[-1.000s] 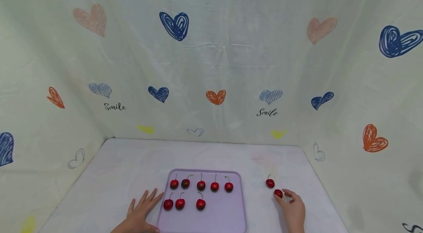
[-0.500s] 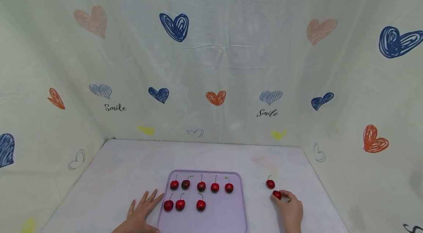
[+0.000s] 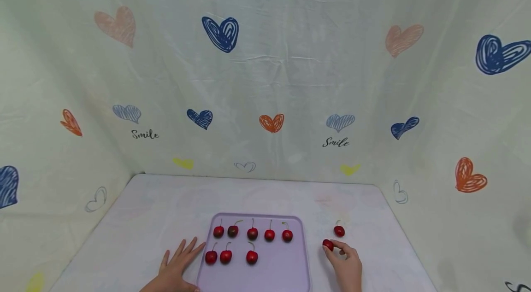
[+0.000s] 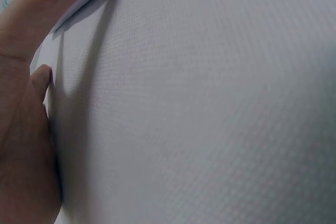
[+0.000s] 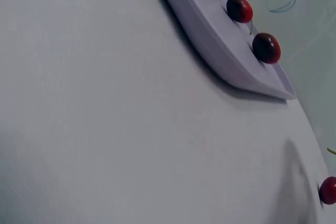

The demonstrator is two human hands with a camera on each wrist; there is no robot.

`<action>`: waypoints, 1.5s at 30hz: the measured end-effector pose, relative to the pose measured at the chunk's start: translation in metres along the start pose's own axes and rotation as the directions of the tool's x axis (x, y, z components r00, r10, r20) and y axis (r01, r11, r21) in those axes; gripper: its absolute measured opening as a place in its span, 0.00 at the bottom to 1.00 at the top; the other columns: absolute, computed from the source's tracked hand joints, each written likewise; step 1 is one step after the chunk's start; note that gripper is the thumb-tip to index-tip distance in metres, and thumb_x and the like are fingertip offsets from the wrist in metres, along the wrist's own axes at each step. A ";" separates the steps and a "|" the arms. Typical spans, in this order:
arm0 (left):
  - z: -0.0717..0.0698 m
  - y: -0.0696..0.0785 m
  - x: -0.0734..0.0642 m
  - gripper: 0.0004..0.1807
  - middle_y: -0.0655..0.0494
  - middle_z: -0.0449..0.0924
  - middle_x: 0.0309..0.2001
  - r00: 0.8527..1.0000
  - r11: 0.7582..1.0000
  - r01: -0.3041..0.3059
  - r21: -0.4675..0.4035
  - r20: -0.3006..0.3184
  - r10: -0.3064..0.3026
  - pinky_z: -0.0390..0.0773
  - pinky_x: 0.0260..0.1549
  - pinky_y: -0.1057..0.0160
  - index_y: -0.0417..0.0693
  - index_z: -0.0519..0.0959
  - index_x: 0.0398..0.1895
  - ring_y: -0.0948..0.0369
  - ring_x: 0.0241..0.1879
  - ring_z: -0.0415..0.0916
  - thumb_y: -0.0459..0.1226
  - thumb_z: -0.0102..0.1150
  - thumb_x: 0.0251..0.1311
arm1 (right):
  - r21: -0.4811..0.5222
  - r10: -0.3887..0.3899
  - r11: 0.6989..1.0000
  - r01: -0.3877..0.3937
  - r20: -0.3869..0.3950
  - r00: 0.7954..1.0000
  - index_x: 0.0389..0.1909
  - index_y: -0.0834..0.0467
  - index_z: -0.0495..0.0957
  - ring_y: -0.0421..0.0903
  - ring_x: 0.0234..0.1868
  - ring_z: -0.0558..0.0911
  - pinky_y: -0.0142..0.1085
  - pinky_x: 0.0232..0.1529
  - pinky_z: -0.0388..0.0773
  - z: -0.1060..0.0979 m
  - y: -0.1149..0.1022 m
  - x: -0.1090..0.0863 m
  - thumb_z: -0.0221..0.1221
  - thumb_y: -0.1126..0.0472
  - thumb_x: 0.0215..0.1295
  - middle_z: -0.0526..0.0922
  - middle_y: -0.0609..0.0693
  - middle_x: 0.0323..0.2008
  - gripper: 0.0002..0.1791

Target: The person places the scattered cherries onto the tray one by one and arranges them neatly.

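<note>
My right hand (image 3: 346, 264) pinches a red cherry (image 3: 327, 245) between thumb and fingers, just right of the lilac tray (image 3: 286, 278). The right wrist view shows neither this hand nor its cherry, only the tray side (image 5: 210, 45) and a shadow. At the tray's left edge my left hand (image 3: 176, 266) lies with fingers spread, fingertips and thumb right at the rim. Part of that hand (image 4: 26, 145) fills the left side of the left wrist view. On the tray, a back row of several cherries (image 3: 252, 233) stands stems up, with 3 more (image 3: 226, 256) in front.
One loose cherry (image 3: 339, 230) sits on the white table (image 3: 166, 204) beyond my right hand; the right wrist view catches this cherry (image 5: 329, 190) at its edge. A pale curtain (image 3: 265, 75) printed with hearts encloses the table at the back and sides.
My right hand has moved left toward the tray, carrying the pinched cherry away from the loose one. The left hand and the cherries on the tray have stayed put.
</note>
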State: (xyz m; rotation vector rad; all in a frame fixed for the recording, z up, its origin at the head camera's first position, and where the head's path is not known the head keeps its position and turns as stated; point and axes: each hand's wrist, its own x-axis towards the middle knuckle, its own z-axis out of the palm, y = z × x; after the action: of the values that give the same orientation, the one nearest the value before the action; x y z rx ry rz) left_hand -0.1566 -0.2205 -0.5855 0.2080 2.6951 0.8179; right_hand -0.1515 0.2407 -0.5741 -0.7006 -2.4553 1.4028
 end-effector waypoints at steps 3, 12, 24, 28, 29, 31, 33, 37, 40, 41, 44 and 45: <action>0.000 0.001 0.000 0.65 0.37 0.53 0.73 1.000 1.000 0.006 -0.002 0.004 -0.006 0.23 0.58 0.26 0.49 0.63 0.71 0.33 0.72 0.35 0.62 0.78 0.21 | 0.054 0.004 0.999 -0.005 0.014 1.000 0.47 0.62 0.84 0.47 0.35 0.67 0.35 0.27 0.62 0.006 -0.009 -0.009 0.72 0.50 0.53 0.76 0.51 0.34 0.25; 0.000 0.001 -0.003 0.64 0.38 0.51 0.74 1.000 0.998 -0.024 -0.052 -0.017 0.023 0.17 0.58 0.29 0.55 0.64 0.72 0.33 0.72 0.32 0.59 0.80 0.20 | 0.368 -0.062 0.930 0.018 0.109 0.992 0.46 0.68 0.82 0.39 0.30 0.73 0.26 0.27 0.74 0.025 -0.033 -0.038 0.69 0.71 0.53 0.78 0.52 0.28 0.18; -0.003 0.005 -0.004 0.65 0.39 0.51 0.74 1.000 0.998 -0.021 -0.059 -0.020 0.020 0.17 0.58 0.29 0.55 0.64 0.72 0.34 0.72 0.31 0.60 0.80 0.20 | 0.490 -0.260 0.866 0.097 0.275 0.926 0.51 0.72 0.77 0.41 0.33 0.84 0.29 0.35 0.81 0.044 -0.039 -0.061 0.67 0.74 0.54 0.85 0.58 0.39 0.22; -0.003 0.007 -0.004 0.64 0.39 0.51 0.74 1.000 0.999 -0.013 -0.046 -0.017 0.012 0.19 0.59 0.29 0.54 0.65 0.72 0.34 0.72 0.31 0.60 0.80 0.20 | 0.543 -0.357 0.823 0.166 0.269 0.895 0.50 0.73 0.78 0.41 0.36 0.84 0.31 0.38 0.82 0.057 -0.037 -0.067 0.65 0.78 0.52 0.83 0.57 0.46 0.22; -0.003 0.008 -0.004 0.64 0.39 0.51 0.74 1.000 0.999 -0.011 -0.047 -0.016 0.010 0.19 0.59 0.28 0.54 0.65 0.72 0.34 0.72 0.31 0.59 0.80 0.21 | 0.552 -0.385 0.812 0.191 0.259 0.886 0.49 0.74 0.78 0.41 0.37 0.83 0.31 0.39 0.82 0.060 -0.036 -0.068 0.65 0.78 0.51 0.82 0.58 0.46 0.21; -0.003 0.008 -0.004 0.64 0.39 0.51 0.74 1.000 0.999 -0.005 -0.048 -0.013 0.004 0.18 0.58 0.29 0.54 0.65 0.72 0.34 0.72 0.31 0.59 0.80 0.21 | 0.576 -0.437 0.782 0.239 0.233 0.869 0.46 0.73 0.80 0.40 0.38 0.83 0.31 0.40 0.82 0.067 -0.035 -0.070 0.66 0.79 0.49 0.80 0.60 0.47 0.19; -0.003 0.009 -0.004 0.64 0.39 0.51 0.74 1.000 0.999 -0.001 -0.054 -0.011 0.001 0.18 0.58 0.29 0.54 0.65 0.72 0.34 0.72 0.31 0.59 0.81 0.21 | 0.582 -0.482 0.762 0.284 0.218 0.848 0.44 0.72 0.81 0.40 0.39 0.82 0.30 0.41 0.81 0.071 -0.035 -0.071 0.67 0.78 0.49 0.78 0.62 0.47 0.18; -0.003 0.009 -0.005 0.64 0.39 0.52 0.74 1.000 0.999 0.004 -0.052 -0.010 -0.005 0.18 0.58 0.29 0.55 0.65 0.71 0.34 0.72 0.31 0.59 0.81 0.21 | 0.584 -0.546 0.737 0.339 0.219 0.809 0.41 0.69 0.84 0.39 0.38 0.81 0.29 0.42 0.81 0.078 -0.032 -0.071 0.68 0.77 0.49 0.74 0.64 0.44 0.15; -0.003 0.010 -0.006 0.64 0.39 0.52 0.74 1.000 0.999 0.005 -0.047 -0.013 -0.005 0.18 0.58 0.28 0.55 0.65 0.71 0.34 0.72 0.32 0.59 0.80 0.20 | 0.563 -0.561 0.746 0.356 0.244 0.791 0.40 0.68 0.84 0.39 0.38 0.81 0.30 0.42 0.81 0.082 -0.030 -0.069 0.68 0.76 0.50 0.74 0.61 0.42 0.14; -0.003 0.009 -0.006 0.64 0.39 0.52 0.74 1.000 0.999 0.005 -0.047 -0.013 -0.006 0.18 0.59 0.28 0.55 0.65 0.71 0.34 0.72 0.32 0.59 0.80 0.20 | 0.549 -0.561 0.754 0.360 0.256 0.787 0.41 0.68 0.83 0.39 0.39 0.80 0.30 0.43 0.81 0.083 -0.030 -0.068 0.69 0.75 0.49 0.75 0.60 0.42 0.15; -0.003 0.009 -0.006 0.64 0.39 0.52 0.74 1.000 0.999 0.006 -0.043 -0.015 -0.006 0.18 0.59 0.29 0.55 0.65 0.71 0.34 0.72 0.32 0.60 0.80 0.20 | 0.492 -0.523 0.802 0.340 0.301 0.798 0.42 0.67 0.83 0.39 0.41 0.80 0.30 0.44 0.80 0.085 -0.029 -0.066 0.70 0.74 0.49 0.76 0.56 0.41 0.17; -0.003 0.008 -0.006 0.64 0.39 0.52 0.74 1.000 0.999 0.004 -0.043 -0.017 -0.005 0.18 0.59 0.29 0.55 0.65 0.71 0.34 0.72 0.32 0.60 0.80 0.20 | 0.469 -0.504 0.820 0.329 0.317 0.804 0.43 0.67 0.82 0.38 0.41 0.80 0.29 0.44 0.80 0.086 -0.029 -0.065 0.70 0.74 0.48 0.77 0.55 0.41 0.17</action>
State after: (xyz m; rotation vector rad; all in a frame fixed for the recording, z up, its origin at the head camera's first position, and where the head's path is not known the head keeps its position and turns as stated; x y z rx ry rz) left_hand -0.1517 -0.2164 -0.5771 0.1854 2.6896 0.8792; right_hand -0.1397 0.1308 -0.5914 0.2796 -2.2780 1.9108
